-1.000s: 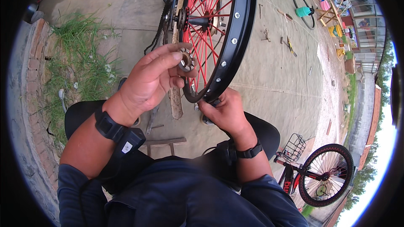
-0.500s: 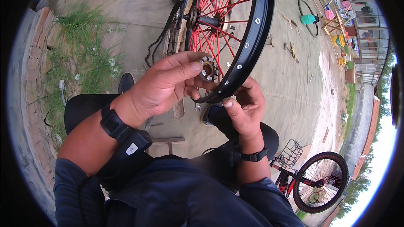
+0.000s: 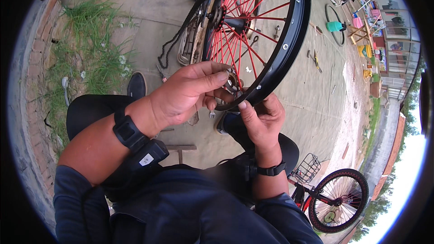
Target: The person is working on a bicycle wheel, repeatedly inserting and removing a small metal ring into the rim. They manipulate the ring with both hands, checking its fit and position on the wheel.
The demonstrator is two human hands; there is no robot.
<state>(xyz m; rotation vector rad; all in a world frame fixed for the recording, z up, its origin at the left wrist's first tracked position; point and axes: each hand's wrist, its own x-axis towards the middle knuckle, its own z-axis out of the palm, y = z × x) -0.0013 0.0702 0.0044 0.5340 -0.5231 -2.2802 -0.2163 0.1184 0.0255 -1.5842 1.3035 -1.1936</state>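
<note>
A bicycle wheel with a black rim [image 3: 294, 45] and red spokes [image 3: 263, 58] stands before me. My left hand [image 3: 181, 91] pinches a round, notched metal spoke wrench [image 3: 233, 81] between thumb and fingers. The wrench sits against a red spoke close to the rim's near edge; whether a notch is seated on the nipple I cannot tell. My right hand [image 3: 264, 119] grips the rim at its near lower side, thumb on the inner face and the other fingers partly hidden behind it. The hub [image 3: 237, 23] shows amid the spokes.
A black chain [image 3: 174, 45] hangs left of the wheel from a blue frame. Pliers [image 3: 318, 62] and an open-ended wrench [image 3: 212, 114] lie on the ground. Grass [image 3: 92, 40] grows at left. A second bicycle's wheel [image 3: 338, 201] stands at lower right, a teal container [image 3: 334, 26] upper right.
The spoke wrench has tipped from facing me to edge-on and moved slightly right and down, against a spoke by the rim. In the picture the wheel has shifted right.
</note>
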